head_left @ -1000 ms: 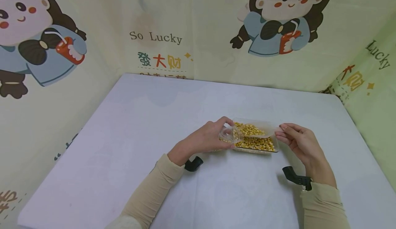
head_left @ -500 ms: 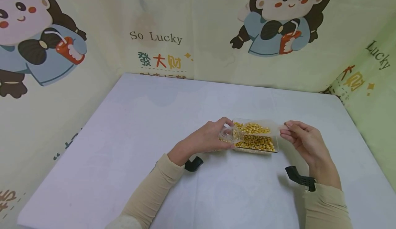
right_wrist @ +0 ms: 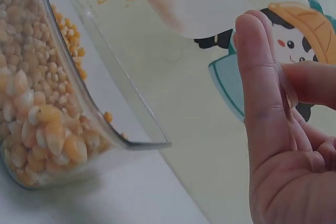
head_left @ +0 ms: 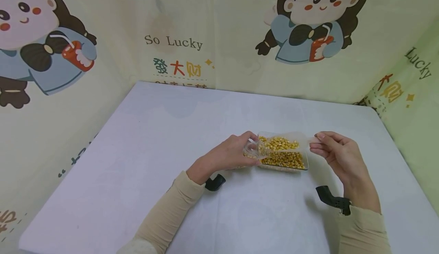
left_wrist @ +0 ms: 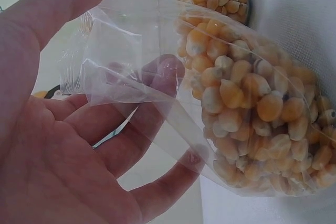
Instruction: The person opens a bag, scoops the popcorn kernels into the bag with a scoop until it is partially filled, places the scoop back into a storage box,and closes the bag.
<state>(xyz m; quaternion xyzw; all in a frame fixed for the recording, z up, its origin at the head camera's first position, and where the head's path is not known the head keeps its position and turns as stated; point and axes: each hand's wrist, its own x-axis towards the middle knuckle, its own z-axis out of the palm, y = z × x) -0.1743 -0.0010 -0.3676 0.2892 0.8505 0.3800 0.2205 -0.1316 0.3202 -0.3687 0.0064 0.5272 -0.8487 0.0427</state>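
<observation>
My left hand [head_left: 223, 154] grips a clear plastic bag [left_wrist: 142, 30] by its mouth, thumb and fingers spread apart around it. Yellow corn kernels [left_wrist: 268, 98] fill the bag's lower part, which rests on the table. In my right hand [head_left: 344, 160] is the handle of a whitish see-through scoop [head_left: 302, 139], pinched between thumb and fingers. A heap of kernels lies on the scoop, above a clear rectangular container [right_wrist: 107, 124] of more corn. The scoop's tip is close to the bag's mouth; whether they touch I cannot tell.
A white-covered table [head_left: 164, 132] carries the container and bag. Patterned cloth walls [head_left: 236, 36] stand behind and at both sides. Black wrist mounts [head_left: 330, 198] stick out beside the wrists, low over the table.
My right hand has drawn a little right and up, shifting the loaded scoop slightly rightward over the container. My left hand and the bag have stayed in place.
</observation>
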